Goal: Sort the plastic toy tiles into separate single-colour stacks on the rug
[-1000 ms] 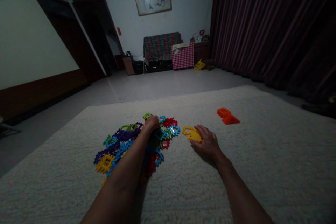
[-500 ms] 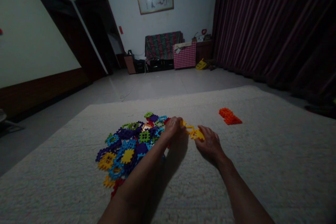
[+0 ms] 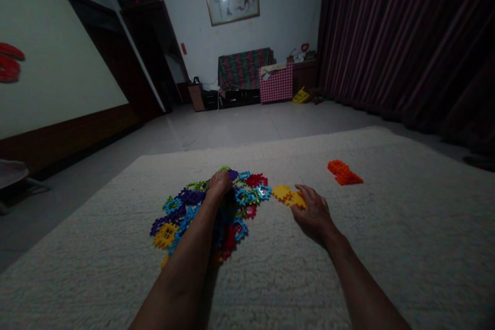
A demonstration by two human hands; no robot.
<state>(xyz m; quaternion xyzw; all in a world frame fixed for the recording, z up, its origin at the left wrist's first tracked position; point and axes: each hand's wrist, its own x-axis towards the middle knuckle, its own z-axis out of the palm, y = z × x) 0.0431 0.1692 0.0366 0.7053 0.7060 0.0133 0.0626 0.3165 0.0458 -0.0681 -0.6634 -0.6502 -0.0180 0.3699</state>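
Observation:
A pile of interlocking plastic building pieces (image 3: 191, 196) in purple, blue, green, red and yellow lies on the pale mat. Over its far part is my left hand (image 3: 220, 181), fingers bent down among the pieces; the fingertips are hidden, so what they touch cannot be made out. My right hand (image 3: 314, 210) rests on the mat to the right of the pile. Its thumb and fingers grip the near end of some yellow notched pieces (image 3: 283, 194), which lie close to a blue frame-shaped piece (image 3: 264, 192) at the pile's edge.
Orange pieces (image 3: 344, 172) form a separate cluster farther right on the mat (image 3: 386, 227). Beyond the mat's far edge are a tiled floor (image 3: 247, 126), a low cabinet with a checked cloth (image 3: 276, 85), and a dark curtain (image 3: 367, 36) on the right.
My left hand has left the yellow pieces and moved left over the pile. My right hand keeps its hold on them. The view has shifted slightly.

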